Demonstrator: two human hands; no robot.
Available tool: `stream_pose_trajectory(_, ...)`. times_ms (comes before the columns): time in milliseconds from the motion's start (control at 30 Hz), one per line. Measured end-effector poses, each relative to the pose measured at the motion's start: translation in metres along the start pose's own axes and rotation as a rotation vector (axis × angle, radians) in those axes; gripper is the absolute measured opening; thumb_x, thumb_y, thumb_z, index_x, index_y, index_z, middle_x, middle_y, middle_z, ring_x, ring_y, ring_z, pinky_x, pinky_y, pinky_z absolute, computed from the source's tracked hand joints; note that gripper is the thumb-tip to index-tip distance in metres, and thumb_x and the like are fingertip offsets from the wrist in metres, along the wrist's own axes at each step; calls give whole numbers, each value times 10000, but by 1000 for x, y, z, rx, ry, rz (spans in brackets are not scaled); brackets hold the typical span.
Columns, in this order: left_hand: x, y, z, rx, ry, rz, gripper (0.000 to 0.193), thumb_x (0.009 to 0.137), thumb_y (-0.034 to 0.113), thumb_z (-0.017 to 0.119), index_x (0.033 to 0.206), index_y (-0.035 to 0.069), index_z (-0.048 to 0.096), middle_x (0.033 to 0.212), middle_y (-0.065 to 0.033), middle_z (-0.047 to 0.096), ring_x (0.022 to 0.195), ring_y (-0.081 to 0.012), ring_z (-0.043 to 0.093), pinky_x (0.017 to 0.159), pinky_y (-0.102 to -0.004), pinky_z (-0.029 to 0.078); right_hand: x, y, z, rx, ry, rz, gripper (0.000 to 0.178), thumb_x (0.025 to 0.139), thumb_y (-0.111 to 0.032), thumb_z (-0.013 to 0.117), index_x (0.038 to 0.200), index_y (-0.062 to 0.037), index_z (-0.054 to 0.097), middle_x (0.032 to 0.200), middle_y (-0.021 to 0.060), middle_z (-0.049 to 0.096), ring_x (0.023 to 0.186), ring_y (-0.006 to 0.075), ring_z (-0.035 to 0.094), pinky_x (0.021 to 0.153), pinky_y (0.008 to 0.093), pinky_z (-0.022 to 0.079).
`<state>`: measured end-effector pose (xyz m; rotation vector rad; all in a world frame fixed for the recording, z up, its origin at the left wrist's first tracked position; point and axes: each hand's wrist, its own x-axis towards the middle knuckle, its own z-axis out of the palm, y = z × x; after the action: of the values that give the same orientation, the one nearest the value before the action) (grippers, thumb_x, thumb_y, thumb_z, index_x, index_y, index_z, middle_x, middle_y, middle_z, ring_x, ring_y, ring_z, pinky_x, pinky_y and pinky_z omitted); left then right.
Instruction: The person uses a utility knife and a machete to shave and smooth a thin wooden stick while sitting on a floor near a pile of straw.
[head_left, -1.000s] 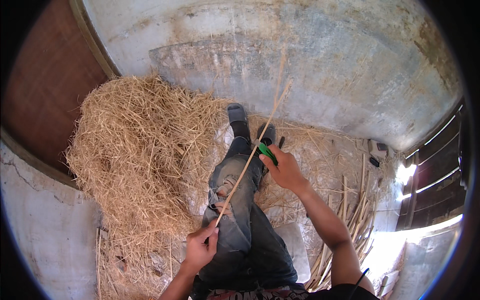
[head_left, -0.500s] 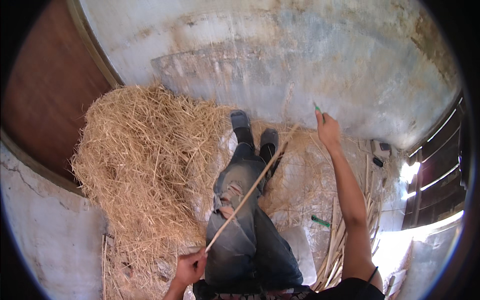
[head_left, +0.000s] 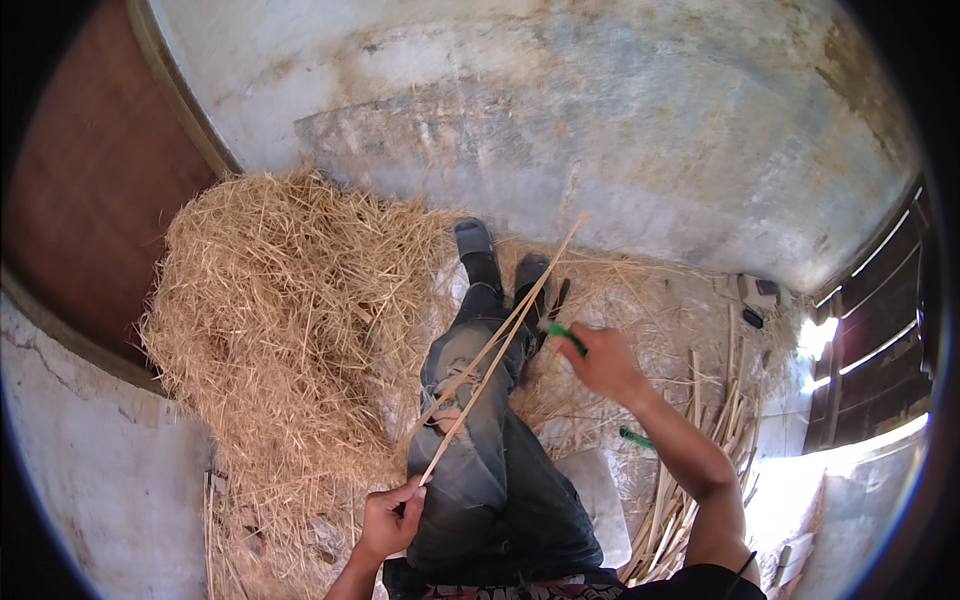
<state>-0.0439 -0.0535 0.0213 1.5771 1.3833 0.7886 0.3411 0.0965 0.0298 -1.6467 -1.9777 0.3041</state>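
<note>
My left hand point(head_left: 393, 518) pinches the lower end of a pale thin bamboo strip point(head_left: 478, 393), which slants up and away over my jeans. A second slender strip point(head_left: 452, 386) crosses it near the far end, and its near end lies loose above the left knee. Closed around a green-handled knife point(head_left: 571, 342), my right hand point(head_left: 605, 366) is just right of the strips, apart from them. The blade points up and left and is hard to make out. My legs point(head_left: 495, 470) stretch out in torn jeans and dark footwear.
A big heap of straw point(head_left: 285, 310) lies to my left. On the right are a green box cutter point(head_left: 636, 437), several bamboo strips point(head_left: 690, 490) and small dark objects point(head_left: 752, 318). A stained wall point(head_left: 600, 130) rises ahead; a brown panel point(head_left: 90, 190) stands far left.
My right hand has come down and left with the knife, from near the wall to beside the strips. Where one stick showed, two thin strips now show. My left hand has barely moved.
</note>
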Motion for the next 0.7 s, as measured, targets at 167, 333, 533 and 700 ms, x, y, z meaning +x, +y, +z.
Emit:
stream_pose_trajectory(167, 4, 2, 1, 97, 29, 110, 220, 983, 72, 637, 1158, -30, 722, 669, -11, 618, 584, -23, 482, 511, -221, 401, -2, -31, 8, -35, -107, -129, 470, 981, -529, 587, 860, -76, 623, 558, 149, 598, 522, 407, 614, 486, 483, 480)
stream_pose_trajectory(333, 39, 15, -1, 0, 39, 43, 241, 991, 62, 624, 1194, -40, 704, 695, 45, 584, 591, -17, 445, 514, -208, 374, 51, -17, 22, -138, 173, -298, 476, 960, -523, 620, 776, -90, 552, 549, 134, 569, 492, 382, 594, 454, 481, 452)
stream_pose_trajectory(533, 43, 10, -19, -42, 4, 49, 272, 1012, 95, 613, 1237, -37, 690, 728, 42, 582, 619, -13, 444, 537, -201, 378, 50, -33, 9, 53, 62, -203, 469, 996, -490, 590, 819, -61, 659, 525, 144, 560, 493, 347, 605, 469, 462, 450)
stream_pose_trajectory(700, 43, 13, -11, -174, -16, 40, 268, 1019, 104, 609, 1226, -43, 695, 805, 22, 631, 696, -20, 481, 615, -196, 419, 44, -30, 3, 311, -54, -120, 479, 1017, -479, 566, 875, -42, 700, 569, 160, 581, 546, 335, 610, 522, 447, 437)
